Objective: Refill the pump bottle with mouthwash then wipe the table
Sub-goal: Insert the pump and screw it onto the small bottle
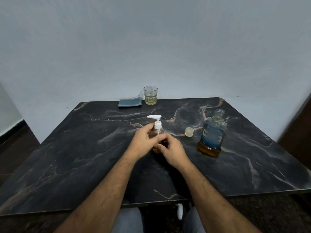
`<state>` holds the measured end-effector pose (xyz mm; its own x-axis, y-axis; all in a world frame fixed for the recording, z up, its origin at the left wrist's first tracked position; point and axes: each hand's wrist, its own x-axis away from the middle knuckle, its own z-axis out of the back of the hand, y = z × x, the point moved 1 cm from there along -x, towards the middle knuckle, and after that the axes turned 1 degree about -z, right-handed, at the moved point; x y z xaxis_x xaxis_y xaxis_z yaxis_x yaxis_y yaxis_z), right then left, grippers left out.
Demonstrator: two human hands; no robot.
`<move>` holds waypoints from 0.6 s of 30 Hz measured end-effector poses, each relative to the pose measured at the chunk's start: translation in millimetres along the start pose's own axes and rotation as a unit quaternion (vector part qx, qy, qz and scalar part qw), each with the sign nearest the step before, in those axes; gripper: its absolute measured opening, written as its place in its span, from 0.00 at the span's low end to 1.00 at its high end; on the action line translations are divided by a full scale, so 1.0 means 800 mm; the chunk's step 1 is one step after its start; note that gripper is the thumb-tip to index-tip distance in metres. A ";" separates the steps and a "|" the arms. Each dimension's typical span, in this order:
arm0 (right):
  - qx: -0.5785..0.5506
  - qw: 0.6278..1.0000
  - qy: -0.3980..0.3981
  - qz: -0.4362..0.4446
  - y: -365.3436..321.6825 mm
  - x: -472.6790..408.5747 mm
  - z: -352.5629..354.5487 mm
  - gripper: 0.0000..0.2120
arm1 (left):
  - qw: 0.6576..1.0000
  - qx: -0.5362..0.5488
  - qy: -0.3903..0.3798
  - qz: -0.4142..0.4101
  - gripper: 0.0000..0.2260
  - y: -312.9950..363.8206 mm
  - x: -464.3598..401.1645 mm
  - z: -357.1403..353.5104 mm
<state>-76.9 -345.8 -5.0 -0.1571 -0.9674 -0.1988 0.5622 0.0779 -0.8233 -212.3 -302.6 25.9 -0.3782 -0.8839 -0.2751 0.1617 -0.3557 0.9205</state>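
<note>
A small clear pump bottle (158, 132) with a white pump head stands upright in the middle of the dark marble table (84, 148), amber liquid showing at its base. My left hand (143, 143) wraps around its left side. My right hand (170, 148) grips its lower right side, thumb up near the pump stem. The mouthwash bottle (212, 137), blue label, amber liquid low inside, stands open to the right. Its clear cap (188, 132) lies on the table between the two bottles. A folded blue-grey cloth (130, 102) lies at the far edge.
A drinking glass (150, 95) holding a little pale liquid stands next to the cloth at the table's far edge, against a plain wall. My knees and a white shoe (180, 211) show below the near table edge.
</note>
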 end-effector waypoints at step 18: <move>-0.030 0.971 0.238 -0.011 0.022 0.078 0.092 0.04 | 0.966 -0.068 0.246 -0.036 0.08 0.003 0.071 -0.033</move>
<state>-17.1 -422.8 7.6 -0.5336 -0.7490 -0.3928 0.5087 0.0867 -0.8565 -209.0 -362.0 5.4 0.0812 -0.8802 -0.4676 0.2826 -0.4295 0.8577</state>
